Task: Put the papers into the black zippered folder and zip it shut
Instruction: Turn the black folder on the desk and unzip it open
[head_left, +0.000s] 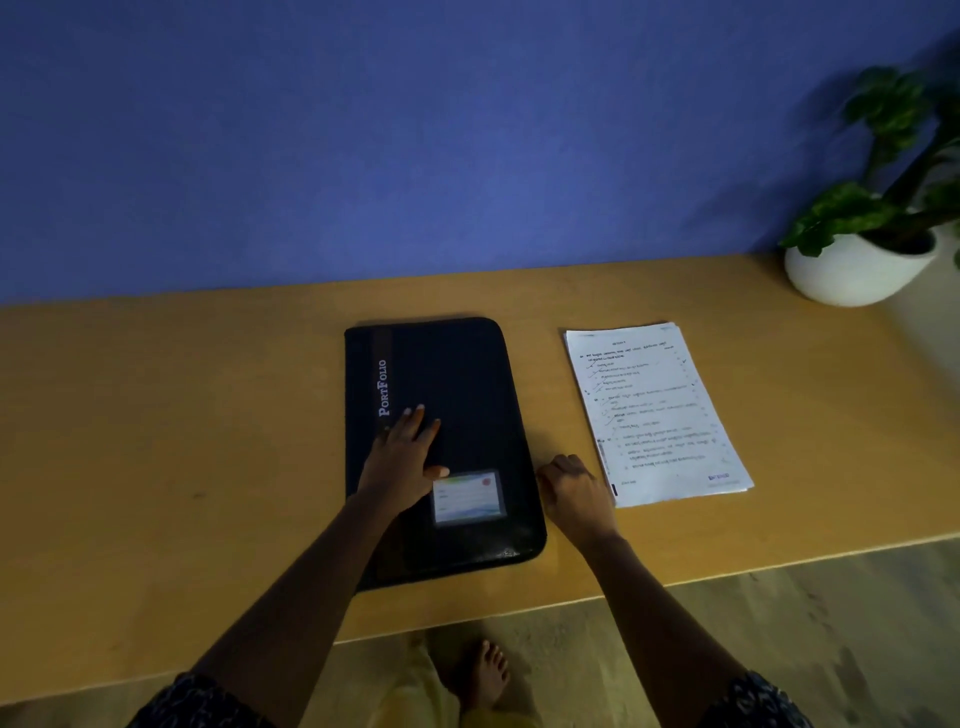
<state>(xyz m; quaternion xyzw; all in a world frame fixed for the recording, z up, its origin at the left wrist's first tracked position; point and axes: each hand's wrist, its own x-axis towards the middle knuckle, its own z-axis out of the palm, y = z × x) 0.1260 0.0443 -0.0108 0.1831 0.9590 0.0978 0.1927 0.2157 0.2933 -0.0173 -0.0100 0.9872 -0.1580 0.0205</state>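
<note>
At the bottom of the frame a bare foot (480, 675) stands on the pale floor, just under the near edge of the smooth yellow-brown wooden table (182, 441) that fills the middle band of the picture. Above it, in the lower centre, the left hand (402, 465) lies palm-down on the black fabric zippered folder (457, 374), fingers spread flat and gripping nothing; this looks like a steadying press, so the case does not slide while its edge is worked. The folder lies flat and closed, its white "PORTFOLIO" lettering running up the left side and a clear card pocket (467, 496) low on the cover, just right of the thumb. At the folder's lower right edge the right hand (574, 491) is curled, fingers bent in toward the zip side; whether they pinch the zipper pull I cannot tell, as the pull itself is hidden. My guess is that the folder must first be unzipped. Just right of that hand, centre right, the stack of white printed papers (654, 410) waits squared up on the table, apart from the folder and within easy reach. Farthest off, upper right, a green plant in a round white pot (852, 270) stands against the blue wall (415, 130)
</note>
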